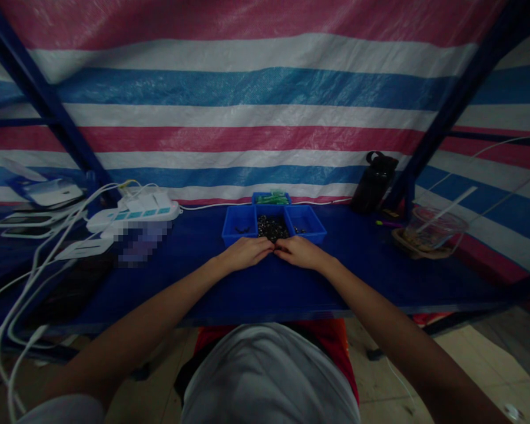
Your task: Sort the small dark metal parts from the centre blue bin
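My left hand (248,252) and my right hand (298,251) meet at the near edge of the middle blue bin, fingertips pressed together. Whatever lies between the fingers is too small to make out. Behind them, a heap of small dark metal parts (271,226) fills the middle bin. The left blue bin (238,237) holds a few small dark pieces, and the right blue bin (308,215) has a few small shiny ones. At the back, a smaller blue bin (257,196) contains green pieces (272,198).
A white power strip (132,216) with cables and several phones (30,221) occupy the left of the blue table (265,294). On the right stand a black bottle (373,184) and a clear plastic cup (439,227). Striped tarp (256,88) hangs behind.
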Demonstrator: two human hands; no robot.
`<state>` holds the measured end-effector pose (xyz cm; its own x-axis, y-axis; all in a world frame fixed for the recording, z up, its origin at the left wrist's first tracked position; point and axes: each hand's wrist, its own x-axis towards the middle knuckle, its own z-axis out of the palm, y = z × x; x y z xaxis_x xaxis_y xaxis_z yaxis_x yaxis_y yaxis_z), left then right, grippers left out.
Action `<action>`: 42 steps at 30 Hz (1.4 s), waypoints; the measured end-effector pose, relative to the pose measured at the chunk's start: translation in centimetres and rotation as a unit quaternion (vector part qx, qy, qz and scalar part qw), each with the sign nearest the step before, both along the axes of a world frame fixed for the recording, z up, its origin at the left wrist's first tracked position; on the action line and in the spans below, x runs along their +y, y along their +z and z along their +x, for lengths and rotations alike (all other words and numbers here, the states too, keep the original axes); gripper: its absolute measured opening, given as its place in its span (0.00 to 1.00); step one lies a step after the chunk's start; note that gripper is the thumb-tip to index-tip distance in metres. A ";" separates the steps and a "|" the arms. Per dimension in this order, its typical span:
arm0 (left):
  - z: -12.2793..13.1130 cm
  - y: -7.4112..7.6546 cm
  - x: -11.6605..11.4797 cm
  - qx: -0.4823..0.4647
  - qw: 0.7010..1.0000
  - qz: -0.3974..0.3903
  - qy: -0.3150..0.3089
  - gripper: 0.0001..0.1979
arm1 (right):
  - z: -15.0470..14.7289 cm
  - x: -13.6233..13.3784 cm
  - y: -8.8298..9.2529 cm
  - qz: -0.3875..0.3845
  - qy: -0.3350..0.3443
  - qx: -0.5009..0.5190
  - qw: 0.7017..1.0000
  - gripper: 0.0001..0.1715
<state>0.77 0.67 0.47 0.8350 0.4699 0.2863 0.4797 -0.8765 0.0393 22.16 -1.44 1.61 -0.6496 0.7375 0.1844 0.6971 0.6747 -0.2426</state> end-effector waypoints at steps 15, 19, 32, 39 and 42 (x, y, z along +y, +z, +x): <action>0.1 0.1 0.1 0.011 1.000 0.006 0.001 0.10 | 0.0 0.1 0.0 0.000 0.001 -0.001 1.000 0.09; 0.1 0.0 0.1 0.012 1.000 0.005 0.004 0.11 | 0.1 0.2 0.0 -0.002 -0.001 -0.008 1.000 0.09; 0.1 0.0 0.0 0.007 1.000 -0.001 0.004 0.11 | 0.2 0.3 -0.1 -0.010 -0.008 -0.012 1.000 0.10; 0.1 -0.1 0.1 0.007 1.000 -0.005 0.003 0.11 | 0.2 0.2 0.0 -0.010 -0.007 -0.008 1.000 0.09; 0.1 0.0 0.0 0.011 1.000 -0.009 0.005 0.10 | 0.1 0.3 0.0 -0.013 -0.006 -0.008 1.000 0.09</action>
<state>0.90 0.71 0.48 0.8366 0.4826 0.2591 0.4890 -0.8712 0.0435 22.28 -1.18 1.64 -0.6439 0.7493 0.1545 0.7086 0.6603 -0.2488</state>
